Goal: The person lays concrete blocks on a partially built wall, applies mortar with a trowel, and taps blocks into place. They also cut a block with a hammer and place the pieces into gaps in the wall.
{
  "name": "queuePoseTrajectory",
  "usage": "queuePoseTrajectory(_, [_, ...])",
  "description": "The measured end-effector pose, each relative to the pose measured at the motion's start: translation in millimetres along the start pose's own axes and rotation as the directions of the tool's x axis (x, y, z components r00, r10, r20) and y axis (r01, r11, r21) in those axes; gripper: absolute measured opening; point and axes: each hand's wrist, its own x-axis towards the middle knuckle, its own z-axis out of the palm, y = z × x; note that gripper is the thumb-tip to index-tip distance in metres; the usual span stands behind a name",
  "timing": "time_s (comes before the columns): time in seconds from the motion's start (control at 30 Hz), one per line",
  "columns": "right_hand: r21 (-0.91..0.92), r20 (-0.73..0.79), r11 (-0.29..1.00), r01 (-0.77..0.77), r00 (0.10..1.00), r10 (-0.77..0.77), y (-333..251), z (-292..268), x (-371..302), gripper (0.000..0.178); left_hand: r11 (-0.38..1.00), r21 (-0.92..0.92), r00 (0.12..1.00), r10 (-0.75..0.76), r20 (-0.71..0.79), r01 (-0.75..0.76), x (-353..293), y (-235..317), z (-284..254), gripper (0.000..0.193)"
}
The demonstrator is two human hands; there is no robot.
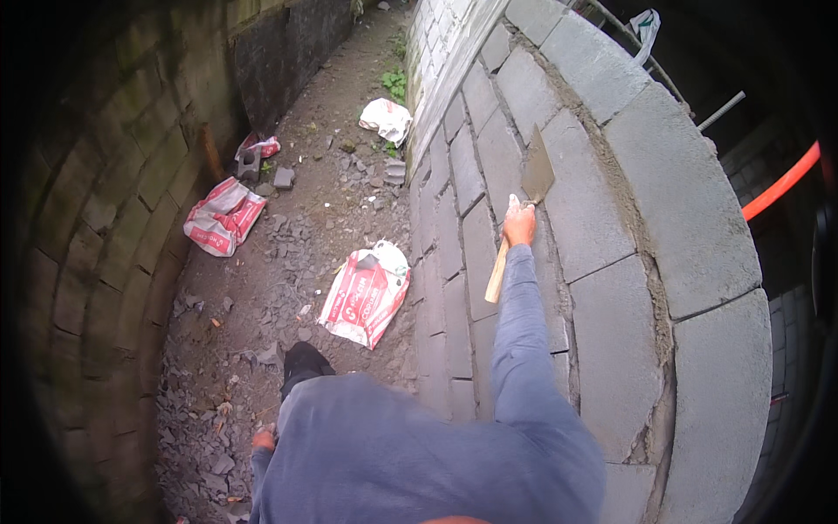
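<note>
My right hand (518,224) is closed round a brick trowel (538,169) held against the face of the grey block wall (598,205). Its wooden handle (496,272) sticks out below my fist, and the pointed metal blade is turned up the wall. A rough mortar joint (621,179) runs under the top course of blocks (681,196), to the right of the blade. Low on my left side hangs my left hand (264,438), mostly hidden by my shirt; its fingers do not show clearly. My right arm is stretched forward along the wall.
Red and white torn bags (367,295) lie on the rubble-strewn ground (288,236), with another bag (224,217) by the older wall (113,227) on the left. Farther up are a white sack (385,120) and a broken block (249,164). An orange pipe (783,183) juts in beyond the wall.
</note>
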Motion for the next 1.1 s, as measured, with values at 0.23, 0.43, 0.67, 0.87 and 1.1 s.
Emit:
queuePoseTrajectory(0.23, [-0.431,0.324,0.878,-0.207,0.873,0.365,64,60,-115,0.051,0.958,0.217,0.978,0.16,0.137,-0.187,102,67,-52,0.059])
queuePoseTrajectory(0.43, [-0.792,0.274,0.342,-0.505,0.207,0.939,174,52,-369,0.069,0.577,0.625,0.85,0.395,0.349,-0.525,262,247,-216,0.041])
queuePoseTrajectory(0.67, [-0.813,0.578,0.562,-0.153,-0.095,0.811,88,-62,-689,0.047,0.992,-0.083,0.868,0.123,0.482,-0.095,352,505,-279,0.039])
queuePoseTrajectory(0.87, [-0.869,0.405,0.325,-0.372,-0.161,0.9,58,-6,-728,0.032,-0.562,0.493,0.12,0.57,0.813,-0.665,406,741,-275,0.028])
queuePoseTrajectory(1.1, [-0.511,0.273,-0.114,-0.852,-0.286,0.918,30,30,-793,0.027,0.349,0.305,0.454,0.787,0.417,-0.886,216,858,-134,0.047])
